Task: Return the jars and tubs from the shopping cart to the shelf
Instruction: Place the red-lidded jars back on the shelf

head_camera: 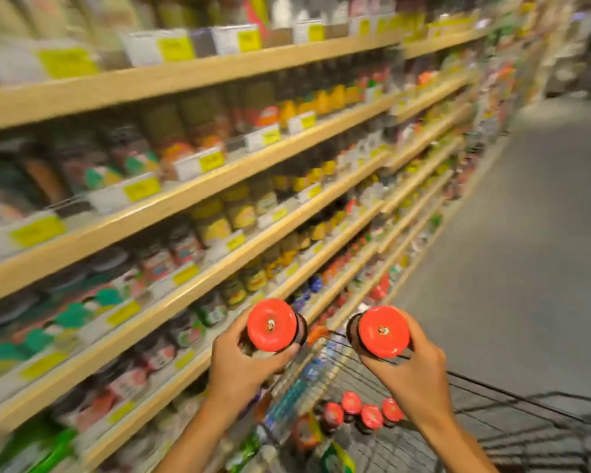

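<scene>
Both hands grip red-lidded jars: left hand (239, 361) holds one jar (273, 325), right hand (413, 373) another (382, 331). Wooden shelves (191, 230) stretch beyond the left hand; the wire shopping cart (512, 425) below holds four more red-lidded jars (362, 413).

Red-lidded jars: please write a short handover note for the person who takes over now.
Left hand grips one red-lidded jar; right hand grips a second red-lidded jar. Both are held up above the shopping cart, facing the shelves. Neither is shelved yet. At least four more red-lidded jars are in the cart. Left: shelve these two, then the rest. The picture is blurred, so the right shelf slot cannot be told.
</scene>
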